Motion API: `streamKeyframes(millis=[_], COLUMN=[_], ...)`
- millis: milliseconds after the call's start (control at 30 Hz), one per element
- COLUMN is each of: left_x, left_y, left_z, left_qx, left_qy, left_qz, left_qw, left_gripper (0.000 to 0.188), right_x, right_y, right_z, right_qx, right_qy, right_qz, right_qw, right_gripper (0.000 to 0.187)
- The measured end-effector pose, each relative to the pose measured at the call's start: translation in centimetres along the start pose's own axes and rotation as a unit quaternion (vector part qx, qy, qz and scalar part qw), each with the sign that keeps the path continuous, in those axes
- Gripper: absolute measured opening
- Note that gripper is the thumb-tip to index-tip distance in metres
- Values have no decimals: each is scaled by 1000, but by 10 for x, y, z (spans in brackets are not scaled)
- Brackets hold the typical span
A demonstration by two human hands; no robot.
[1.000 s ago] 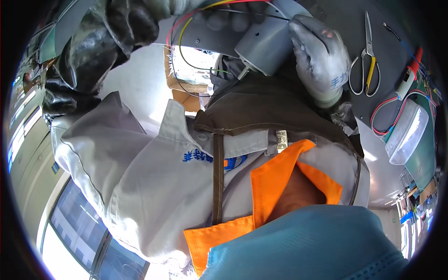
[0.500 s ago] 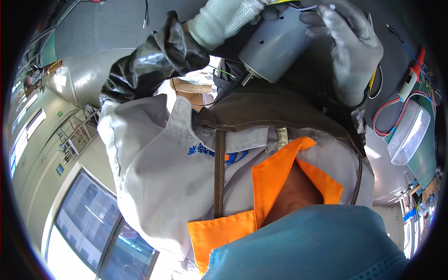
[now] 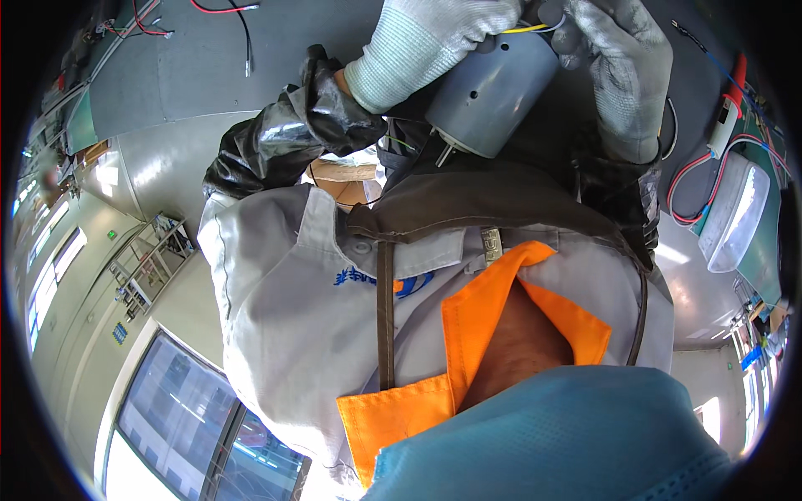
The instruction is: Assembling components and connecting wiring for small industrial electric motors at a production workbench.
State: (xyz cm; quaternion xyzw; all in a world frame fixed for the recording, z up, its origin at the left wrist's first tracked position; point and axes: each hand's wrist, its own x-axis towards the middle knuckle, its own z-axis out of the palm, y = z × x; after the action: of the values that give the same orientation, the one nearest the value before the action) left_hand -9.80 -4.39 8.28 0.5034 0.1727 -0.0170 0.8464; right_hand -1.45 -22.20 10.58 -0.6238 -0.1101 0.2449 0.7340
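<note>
The person's left hand (image 3: 451,37), in a pale grey knitted glove, is lying at the upper left of a dull grey metal cylinder (image 3: 493,92), fingers bent around the start of a thin yellow wire (image 3: 525,30). The right hand (image 3: 622,67), gloved in pale grey too, is curling its fingers beside the cylinder's upper right. The top edge is cutting off both sets of fingertips, so one cannot tell how firmly either is closing or on what.

The cylinder is lying tilted between the hands, its slim metal shaft (image 3: 445,156) pointing down and left, toward the person's dark brown apron (image 3: 468,200). If neither hand is bearing its weight, the round body could be rolling, dragging the wire with it; a hard tug by the fingers could be straining the wire where it meets the housing. Smooth gloves could also be slipping on so thin a strand.

Farther out, on the left, a black wire with a bare-looking metal tip (image 3: 247,42) is lying on the dark grey tabletop (image 3: 209,75). On the right, a red-and-white pen-shaped tool (image 3: 727,108) is lying above a clear plastic box (image 3: 739,217), with a red lead (image 3: 675,188) looping beside both; a sweeping right sleeve could be catching that loop and pulling the tool along.
</note>
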Motion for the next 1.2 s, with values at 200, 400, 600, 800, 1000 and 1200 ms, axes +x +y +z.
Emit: streamKeyframes(millis=[200, 400, 600, 800, 1000, 1200], left_x=[-1, 0, 11, -3, -11, -19], left_y=[0, -1, -7, 3, 0, -20], left_z=[1, 4, 16, 38, 43, 31], left_qx=[57, 40, 12, 241, 411, 382], left_qy=[44, 36, -6, 40, 78, 122], left_qz=[18, 14, 50, 166, 235, 266], left_qw=[997, 998, 999, 955, 877, 877], left_gripper=[11, 11, 12, 21, 30, 29], right_x=[-5, -1, 19, 2, -6, 18], right_y=[18, -2, -26, -16, -6, 25], right_z=[12, 1, -18, -10, -22, -36], right_qx=[53, 26, -42, -162, -424, -139], right_qy=[42, -1, -156, -76, -1, 160], right_qz=[-71, -3, 79, 25, -398, -86], right_qw=[995, 1000, 984, 984, 814, 973], right_gripper=[45, 45, 43, 25, 10, 6])
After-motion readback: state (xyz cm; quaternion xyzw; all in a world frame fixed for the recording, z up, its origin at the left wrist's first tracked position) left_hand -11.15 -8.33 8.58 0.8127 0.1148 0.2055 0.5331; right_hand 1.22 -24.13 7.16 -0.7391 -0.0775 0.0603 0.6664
